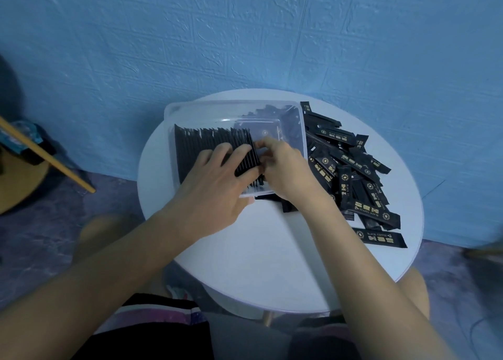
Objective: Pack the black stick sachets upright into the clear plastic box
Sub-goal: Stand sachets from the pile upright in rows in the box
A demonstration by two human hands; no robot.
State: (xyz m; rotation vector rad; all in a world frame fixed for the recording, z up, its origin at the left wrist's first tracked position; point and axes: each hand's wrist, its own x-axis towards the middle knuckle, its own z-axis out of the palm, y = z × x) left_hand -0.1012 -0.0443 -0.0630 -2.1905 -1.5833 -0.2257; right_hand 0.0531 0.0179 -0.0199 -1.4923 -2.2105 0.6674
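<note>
**Figure: packing at mid-task, head view.** The box (234, 106) sits on the far left part of the counter (272, 250). A row (196, 147) of sachets stands upright in it, running from the left wall to about the middle. The floor to the right of the row is bare, and a few corner sachets (288, 120) lean at the far right wall. The unpacked pile (353, 174) lies on the counter just beside the box's right wall, reaching toward the counter's right rim.

Your left grip (215, 180) is released: its fingers lie spread and fairly straight over the tops of the row near its right end. Your right grip (283, 166) is curled against that same end. You cannot tell from this view whether a sachet is pinched between its fingers.

**Hazards, as judged from this layout:**
- Nothing backs the row's right end. If you lift the left grip early, the row will probably fan over into the bare half.
- A sachet pushed in at a slant may ride up on its neighbours or bend, rather than seat on the floor.
- The box looks light, so a sideways shove along the row could slide it toward the counter's far rim.
- Some sachets touch the box's near right corner. If any lie beneath it, which is not clear, the box may rock.
- Your right forearm passes close to the pile, and a careless sweep could knock sachets off the counter.
</note>
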